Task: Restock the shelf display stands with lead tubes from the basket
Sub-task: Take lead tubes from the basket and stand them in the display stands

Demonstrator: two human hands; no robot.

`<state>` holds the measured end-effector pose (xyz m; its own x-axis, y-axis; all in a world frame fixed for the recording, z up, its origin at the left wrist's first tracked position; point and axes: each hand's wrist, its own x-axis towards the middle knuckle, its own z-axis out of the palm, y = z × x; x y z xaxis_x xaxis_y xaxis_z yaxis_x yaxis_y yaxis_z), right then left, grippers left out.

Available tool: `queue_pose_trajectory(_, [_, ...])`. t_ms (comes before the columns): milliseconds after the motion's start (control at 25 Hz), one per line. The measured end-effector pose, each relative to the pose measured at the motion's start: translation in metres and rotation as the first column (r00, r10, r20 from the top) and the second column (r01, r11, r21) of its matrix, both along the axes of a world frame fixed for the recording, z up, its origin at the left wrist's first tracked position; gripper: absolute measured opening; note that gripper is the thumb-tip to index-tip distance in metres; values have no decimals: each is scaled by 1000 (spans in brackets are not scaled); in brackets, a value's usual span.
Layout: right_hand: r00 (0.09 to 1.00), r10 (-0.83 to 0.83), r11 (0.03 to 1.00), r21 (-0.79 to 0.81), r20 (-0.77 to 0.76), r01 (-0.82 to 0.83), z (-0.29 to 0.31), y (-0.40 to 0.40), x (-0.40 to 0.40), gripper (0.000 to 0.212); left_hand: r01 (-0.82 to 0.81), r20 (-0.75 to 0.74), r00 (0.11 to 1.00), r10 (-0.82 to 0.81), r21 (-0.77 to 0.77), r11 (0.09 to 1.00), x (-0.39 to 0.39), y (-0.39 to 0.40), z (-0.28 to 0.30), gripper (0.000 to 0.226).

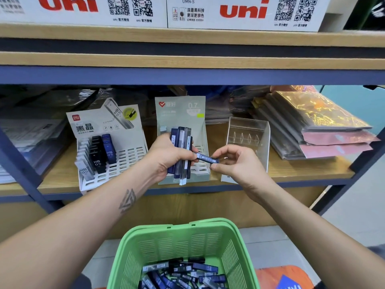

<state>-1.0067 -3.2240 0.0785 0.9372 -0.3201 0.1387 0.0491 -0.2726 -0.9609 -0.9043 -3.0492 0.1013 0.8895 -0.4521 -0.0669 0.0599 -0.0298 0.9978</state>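
My left hand (166, 157) grips an upright bundle of several lead tubes (181, 142), blue, grey and clear, in front of the 0.7 display stand (180, 113). My right hand (235, 161) pinches the end of one dark blue lead tube (207, 157) that lies crosswise against the bundle. To the left, the HB 0.5 display stand (125, 157) holds rows of grey, black and blue tubes in its left slots. Below, the green basket (187, 240) contains many loose tubes.
A clear acrylic stand (248, 138) sits on the wooden shelf (302, 172) right of my hands. Stacks of wrapped folders (316, 130) fill the shelf's right end, wrapped packs its left. White uni boxes (239, 11) stand on the upper shelf.
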Motion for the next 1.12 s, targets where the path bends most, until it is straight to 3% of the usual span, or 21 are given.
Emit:
queue_pose_trajectory(160, [999,4,993,-118,-38,-8,1,-3,0,12,60,35,998,-61,26,998,-3,-6,-1,38])
queue_pose_trajectory(360, [986,109,971,-201,-128,-133,3,-8,1,34,115,15,993,-116,66,991,-9,-13,-2,36])
queue_pose_trajectory(480, [987,-142,977,-170,-80,127,10,-31,3,19,58,-127,990,-62,-35,998,-7,-15,-3,39])
queue_pose_trajectory(640, [911,-413,882,-246,4,401,5,-62,1,11,11,-209,977,-28,-81,997,-2,-17,-5,39])
queue_pose_trajectory(1120, [831,-555,687,-588,-43,428,-42,-38,15,18,36,-235,971,-44,-40,999,-5,-16,-11,44])
